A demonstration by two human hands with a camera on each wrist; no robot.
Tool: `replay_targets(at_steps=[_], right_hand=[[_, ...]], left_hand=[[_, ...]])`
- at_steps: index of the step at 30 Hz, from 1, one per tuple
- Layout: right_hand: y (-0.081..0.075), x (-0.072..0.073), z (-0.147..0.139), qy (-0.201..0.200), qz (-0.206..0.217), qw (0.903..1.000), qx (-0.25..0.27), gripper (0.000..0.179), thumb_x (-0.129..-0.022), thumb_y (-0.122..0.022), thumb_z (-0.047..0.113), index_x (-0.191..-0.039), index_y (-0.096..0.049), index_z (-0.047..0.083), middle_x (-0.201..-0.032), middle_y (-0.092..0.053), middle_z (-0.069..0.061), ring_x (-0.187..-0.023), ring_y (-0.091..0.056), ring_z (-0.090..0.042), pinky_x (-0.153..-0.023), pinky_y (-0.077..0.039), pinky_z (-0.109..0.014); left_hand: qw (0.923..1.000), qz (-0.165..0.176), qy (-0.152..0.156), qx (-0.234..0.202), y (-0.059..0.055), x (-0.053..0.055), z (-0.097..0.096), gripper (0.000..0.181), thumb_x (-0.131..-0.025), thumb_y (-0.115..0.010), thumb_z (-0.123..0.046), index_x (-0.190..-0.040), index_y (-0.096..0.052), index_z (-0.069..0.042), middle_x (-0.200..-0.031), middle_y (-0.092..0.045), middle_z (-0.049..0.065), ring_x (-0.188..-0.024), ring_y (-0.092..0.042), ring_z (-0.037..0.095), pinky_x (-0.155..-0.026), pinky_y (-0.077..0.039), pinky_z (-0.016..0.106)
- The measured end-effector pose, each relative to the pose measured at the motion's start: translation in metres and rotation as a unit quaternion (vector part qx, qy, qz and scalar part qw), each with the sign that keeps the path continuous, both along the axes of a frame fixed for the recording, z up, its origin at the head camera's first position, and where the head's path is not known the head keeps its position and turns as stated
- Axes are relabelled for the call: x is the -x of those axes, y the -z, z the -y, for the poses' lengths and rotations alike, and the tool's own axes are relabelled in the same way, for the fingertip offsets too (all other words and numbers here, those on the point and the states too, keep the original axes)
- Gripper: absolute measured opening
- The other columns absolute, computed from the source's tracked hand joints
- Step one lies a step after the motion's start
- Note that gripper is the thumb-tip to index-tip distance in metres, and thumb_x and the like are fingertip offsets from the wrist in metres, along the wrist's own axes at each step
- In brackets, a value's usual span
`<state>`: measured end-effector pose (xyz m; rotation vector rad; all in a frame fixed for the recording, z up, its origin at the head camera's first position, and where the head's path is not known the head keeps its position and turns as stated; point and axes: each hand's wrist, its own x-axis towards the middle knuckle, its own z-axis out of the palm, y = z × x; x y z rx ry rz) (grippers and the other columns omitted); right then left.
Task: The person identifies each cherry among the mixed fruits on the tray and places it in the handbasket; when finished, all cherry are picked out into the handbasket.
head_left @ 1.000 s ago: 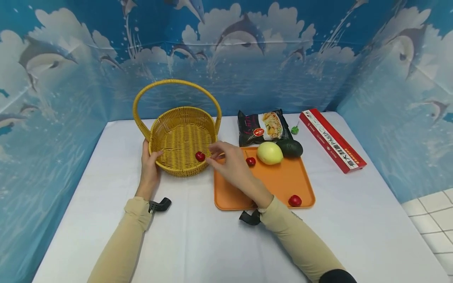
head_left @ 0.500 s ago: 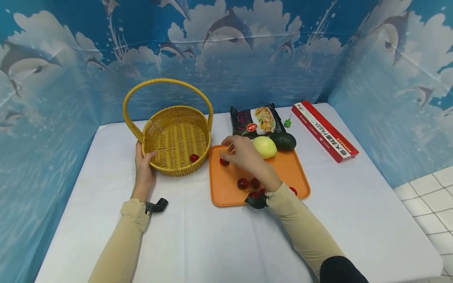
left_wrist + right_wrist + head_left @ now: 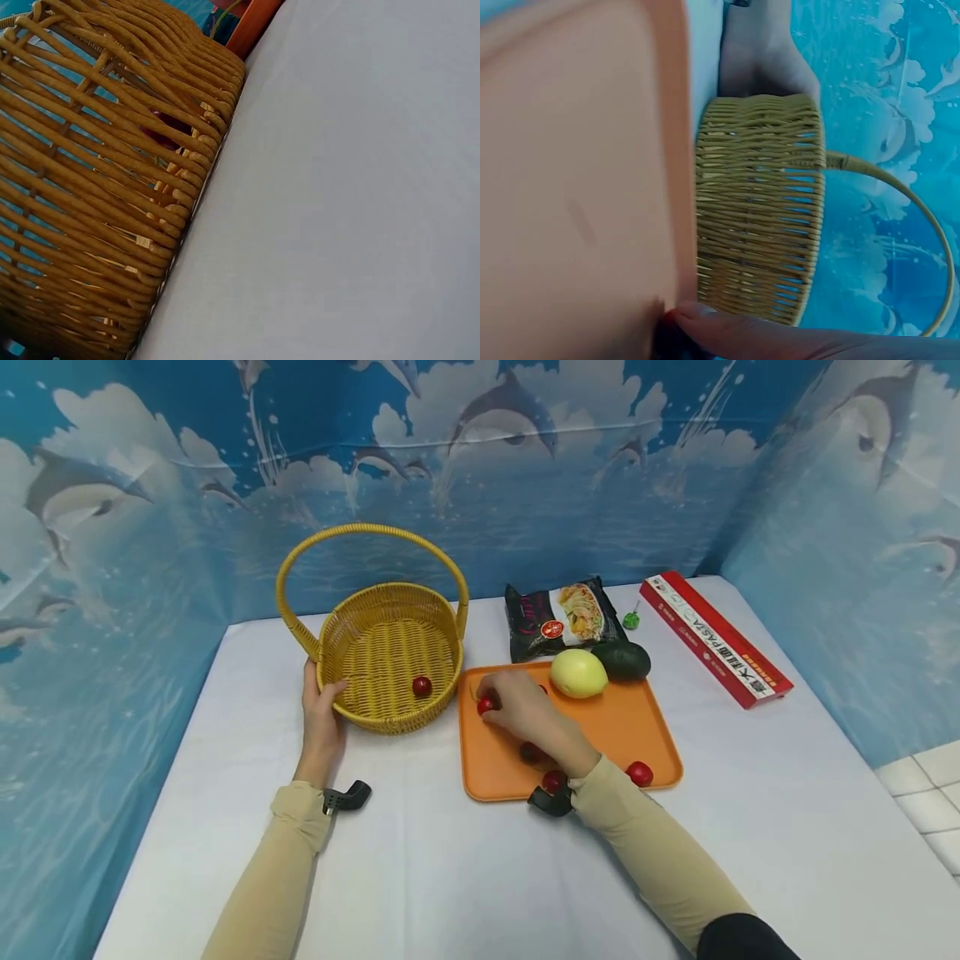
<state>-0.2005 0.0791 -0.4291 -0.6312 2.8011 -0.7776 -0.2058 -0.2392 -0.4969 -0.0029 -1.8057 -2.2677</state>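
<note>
On the left of the head view stands a yellow wicker basket [image 3: 390, 672] with a tall arched handle. Inside it lies one red cherry [image 3: 422, 687]. My left hand [image 3: 321, 727] grips the basket's near left rim, thumb over the edge and fingers outside. Over the left part of an orange tray [image 3: 487, 777], my right hand [image 3: 525, 710] pinches another red cherry [image 3: 485, 705]. In the right wrist view, the thumb [image 3: 727, 330] presses on this cherry beside the tray's edge. More cherries [image 3: 555, 781] lie on the tray, partly hidden by the right hand and wrist.
A yellow-green round fruit [image 3: 578, 673] and a dark green avocado [image 3: 622, 660] sit at the tray's back edge. Behind are a black noodle packet [image 3: 566, 617] and a small green wrapped thing [image 3: 632, 620]. A red pasta box [image 3: 716, 639] lies to the right.
My right hand has moved from the basket's right rim back over the tray and down to a cherry there. My left hand stays on the basket. The head view has shifted slightly.
</note>
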Motion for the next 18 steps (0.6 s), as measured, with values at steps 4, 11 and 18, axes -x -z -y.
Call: replay_targets(at_steps=[4, 11, 18], right_hand=[[-0.001, 0.000, -0.001, 0.007, -0.007, 0.9999, 0.010, 0.028, -0.090, -0.082, 0.010, -0.116, -0.077, 0.003, -0.111, -0.076, -0.012, -0.101, -0.067, -0.026, -0.093, -0.058, -0.042], [-0.021, -0.001, -0.008, 0.056, -0.037, 0.9954, 0.068, 0.031, -0.091, -0.081, 0.011, -0.120, -0.075, 0.003, -0.110, -0.077, -0.011, -0.102, -0.072, -0.026, -0.092, -0.060, -0.043], [-0.025, 0.001, 0.001, 0.052, -0.084, 0.9870, 0.126, 0.032, -0.092, -0.082, 0.014, -0.121, -0.075, 0.007, -0.115, -0.078, -0.008, -0.107, -0.073, -0.026, -0.098, -0.059, -0.045]], left_hand=[[0.9999, -0.008, 0.005, 0.004, 0.000, 0.001, 0.000, 0.074, -0.097, -0.047, -0.005, -0.166, -0.029, -0.023, -0.168, -0.032, 0.013, -0.155, -0.033, 0.031, -0.130, -0.026, 0.044], [0.9999, -0.009, 0.007, 0.004, 0.000, 0.003, -0.002, 0.074, -0.096, -0.047, -0.005, -0.165, -0.031, -0.024, -0.167, -0.033, 0.015, -0.154, -0.034, 0.034, -0.129, -0.027, 0.047], [0.9999, -0.012, 0.004, 0.005, 0.004, 0.004, 0.002, 0.074, -0.095, -0.048, -0.007, -0.165, -0.030, -0.024, -0.167, -0.033, 0.015, -0.154, -0.036, 0.032, -0.129, -0.028, 0.046]])
